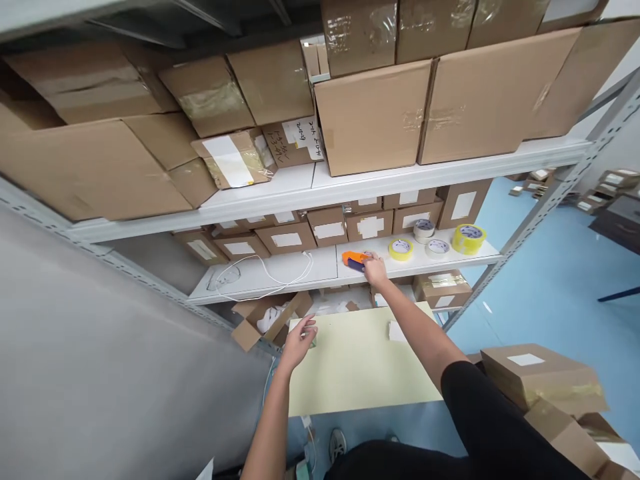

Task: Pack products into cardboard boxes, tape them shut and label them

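On the middle shelf, my right hand [375, 268] reaches out with its fingers closed round one end of an orange and dark blue tape dispenser [354, 259]. To its right lie a yellow tape roll [401, 249], white tape rolls [437, 247] and a stack of yellow tape rolls [469, 239]. My left hand [299, 340] is over the left edge of the pale yellow table [360, 367], fingers loosely bent and apart. A small greenish thing [313, 343] shows partly behind those fingers; I cannot tell what it is.
Cardboard boxes [373, 120] fill the upper shelf, and labelled boxes [330, 227] line the back of the middle one. A white cable [273, 280] trails over the shelf edge. An open carton [270, 320] stands left of the table; more cartons [543, 377] are at right.
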{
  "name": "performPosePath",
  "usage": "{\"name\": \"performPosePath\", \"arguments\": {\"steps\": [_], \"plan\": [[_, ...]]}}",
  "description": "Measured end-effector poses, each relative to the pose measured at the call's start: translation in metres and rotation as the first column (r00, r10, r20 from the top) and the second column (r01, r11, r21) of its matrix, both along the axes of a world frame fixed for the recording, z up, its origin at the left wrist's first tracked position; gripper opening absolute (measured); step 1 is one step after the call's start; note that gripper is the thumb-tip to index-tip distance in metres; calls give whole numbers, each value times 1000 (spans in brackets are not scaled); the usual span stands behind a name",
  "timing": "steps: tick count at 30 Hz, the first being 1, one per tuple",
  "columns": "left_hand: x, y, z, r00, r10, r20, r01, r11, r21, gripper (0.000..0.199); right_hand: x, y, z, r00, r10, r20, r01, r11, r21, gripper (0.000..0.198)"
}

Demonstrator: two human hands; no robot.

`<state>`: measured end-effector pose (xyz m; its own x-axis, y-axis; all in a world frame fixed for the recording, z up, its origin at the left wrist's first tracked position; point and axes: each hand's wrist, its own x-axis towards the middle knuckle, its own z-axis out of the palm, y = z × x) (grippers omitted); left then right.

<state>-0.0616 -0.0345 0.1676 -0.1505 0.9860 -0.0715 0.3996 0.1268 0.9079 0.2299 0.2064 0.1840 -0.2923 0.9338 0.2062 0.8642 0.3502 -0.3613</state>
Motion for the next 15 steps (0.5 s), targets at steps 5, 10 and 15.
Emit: {"name": "performPosePath", "arguments": {"steps": [5,10,15], "plan": [[7,-13,3,994,98,41,-101,992,78,63,-10,-51,14,993,65,-99,-58,996,74,28],[18,-25,-9,988,151,38,-153,985,83,65,4,-120,-29,989,52,-136,-43,997,69,25],[33,-42,-22,992,127,2,-126,990,57,60,34,-194,-112,995,-64,-81,50,985,-167,22]]}}
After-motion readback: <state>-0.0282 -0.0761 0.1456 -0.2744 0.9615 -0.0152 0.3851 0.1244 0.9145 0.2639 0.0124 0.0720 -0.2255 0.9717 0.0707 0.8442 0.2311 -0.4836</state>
